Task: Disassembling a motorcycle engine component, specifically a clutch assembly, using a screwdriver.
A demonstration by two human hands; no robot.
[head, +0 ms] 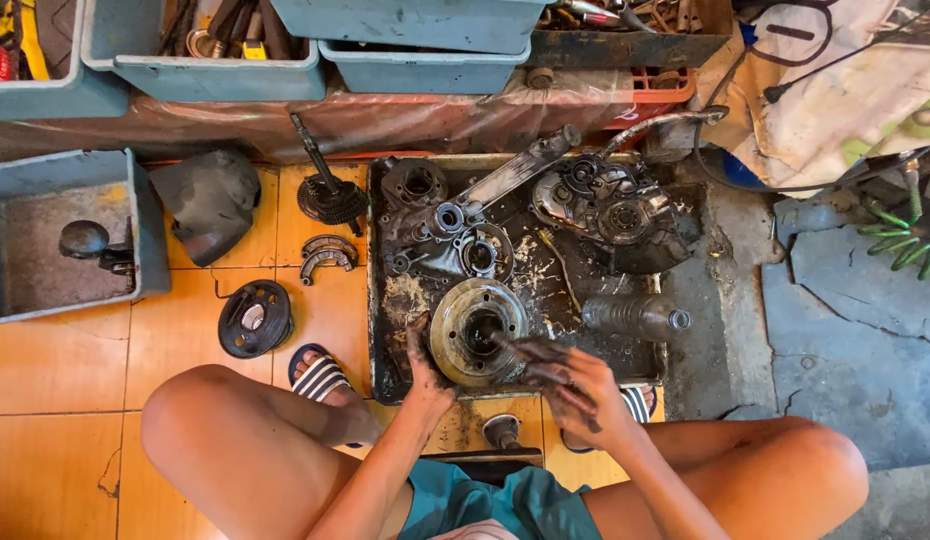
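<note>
I squat over a dirty metal tray (382, 262) on the floor. My left hand (423, 368) grips the left rim of a round metal drum (477, 330) standing in the tray's near part. My right hand (568, 382), black with grease, holds a small dark brush or tool (512, 346) whose tip reaches into the drum's centre hole. Behind the drum lie two greasy engine casing halves, one casing (455, 235) at the left and the other casing (610, 208) at the right. A plastic bottle (635, 316) lies on its side in the tray, right of the drum.
On the orange tiles left of the tray lie a black round disc (255, 318), curved brake shoes (328, 256), a gear on a shaft (327, 190) and a dark cover (207, 200). Grey-blue bins (145, 215) line the left and back. Cracked concrete (845, 330) is at the right.
</note>
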